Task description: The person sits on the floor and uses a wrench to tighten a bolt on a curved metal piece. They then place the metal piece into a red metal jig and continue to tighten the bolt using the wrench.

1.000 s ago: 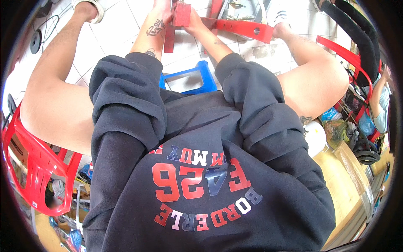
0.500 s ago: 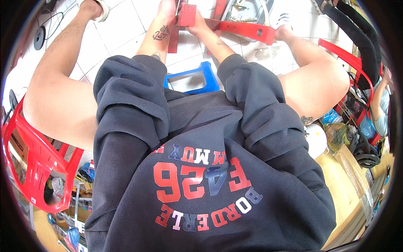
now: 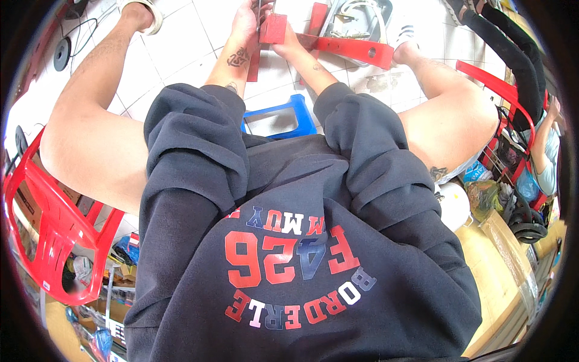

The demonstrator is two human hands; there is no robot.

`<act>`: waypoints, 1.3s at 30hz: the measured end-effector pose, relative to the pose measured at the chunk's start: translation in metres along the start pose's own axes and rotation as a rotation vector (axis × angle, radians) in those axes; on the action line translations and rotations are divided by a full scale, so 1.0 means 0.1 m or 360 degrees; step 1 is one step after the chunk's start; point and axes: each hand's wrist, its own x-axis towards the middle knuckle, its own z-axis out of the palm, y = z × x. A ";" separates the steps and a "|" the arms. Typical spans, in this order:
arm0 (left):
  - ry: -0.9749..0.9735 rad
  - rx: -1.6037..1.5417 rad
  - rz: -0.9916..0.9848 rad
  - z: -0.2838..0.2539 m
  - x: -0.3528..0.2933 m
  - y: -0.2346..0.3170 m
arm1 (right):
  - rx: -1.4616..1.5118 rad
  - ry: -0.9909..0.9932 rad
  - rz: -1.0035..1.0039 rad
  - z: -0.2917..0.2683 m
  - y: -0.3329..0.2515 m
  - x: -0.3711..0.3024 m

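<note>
At the top edge, my left hand (image 3: 245, 23) is closed beside a thin dark metal strip (image 3: 260, 23); its fingers are partly cut off by the picture. My right hand (image 3: 288, 46) is closed against the right side of a red block-like metal end (image 3: 274, 29), its fingertips hidden behind it. This end seems to belong to a red metal frame, whose wide arm with a round hole (image 3: 356, 49) reaches right towards my foot. Another red bar (image 3: 254, 67) points down below my left hand. Both forearms stretch forward from rolled-up dark sleeves.
A grey tray (image 3: 330, 35) with metal parts and a pale hose stands behind the red arm. Nearer me is a blue plastic stool (image 3: 306, 117). Red chairs (image 3: 54, 235) flank me. Another person's dark-clad legs (image 3: 509, 45) are at the far right. A black disc (image 3: 62, 54) lies left.
The whole view has shifted slightly, so hands, red frame and stool appear a little lower and further right. Both hands keep about the same place at the red block end.
</note>
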 end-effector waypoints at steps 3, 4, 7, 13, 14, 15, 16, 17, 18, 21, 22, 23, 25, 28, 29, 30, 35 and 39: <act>0.0165 0.0362 0.0086 0.14 -0.08 0.15 | -0.0118 -0.0083 -0.0055 -0.01 -0.07 -0.01; 0.0175 0.0516 0.0152 0.13 -0.01 0.16 | -0.0049 -0.0091 -0.0067 0.03 -0.11 -0.04; 0.0098 0.0636 0.0079 -0.03 0.18 0.17 | 0.0048 -0.0089 -0.0171 0.05 -0.21 -0.05; 0.0392 0.0494 0.0320 -0.05 0.33 -0.02 | 0.0050 0.0033 -0.0176 0.07 -0.27 -0.08; 0.0311 0.0521 0.0345 -0.03 0.37 0.01 | 0.0052 0.0079 -0.0223 0.06 -0.25 -0.06; 0.0285 0.0550 0.0386 -0.27 0.43 -0.01 | 0.0062 0.0023 -0.0230 0.14 -0.29 -0.07; 0.0211 0.0578 0.0401 -0.26 0.44 0.00 | 0.0054 0.0018 -0.0231 0.12 -0.27 -0.06; 0.0176 0.0685 0.0373 -0.28 0.41 0.03 | 0.0047 0.0008 -0.0233 0.12 -0.27 -0.06; 0.0162 0.0779 0.0437 -0.28 0.36 0.05 | 0.0074 0.0003 -0.0202 0.13 -0.28 -0.06; 0.0176 0.0296 0.0375 -0.08 0.14 0.15 | 0.0104 -0.0016 -0.0110 0.09 -0.22 -0.05; 0.0169 0.0242 0.0295 0.09 -0.02 0.23 | 0.0110 0.0020 -0.0090 0.07 -0.17 -0.05; 0.0161 0.0189 0.0216 0.29 -0.24 0.36 | 0.0118 0.0057 -0.0071 0.04 -0.13 -0.05; 0.0279 0.0260 0.0183 0.47 -0.53 0.54 | 0.0119 0.0046 -0.0061 0.05 -0.11 -0.06; 0.0486 0.0258 0.0237 0.63 -0.80 0.65 | 0.0089 0.0037 -0.0078 0.10 -0.15 -0.04; 0.0520 0.0180 0.0291 0.65 -0.84 0.65 | 0.0073 0.0059 -0.0095 0.11 -0.18 -0.07; 0.0537 0.0125 0.0298 0.71 -0.92 0.68 | 0.0057 0.0080 -0.0117 0.12 -0.23 -0.07; 0.0735 -0.0153 0.0403 0.86 -1.08 0.68 | 0.0280 0.0058 -0.0027 0.13 -0.19 -0.03; 0.0902 -0.0169 0.0385 0.96 -1.24 0.66 | 0.0402 0.0042 0.0071 0.14 -0.23 -0.04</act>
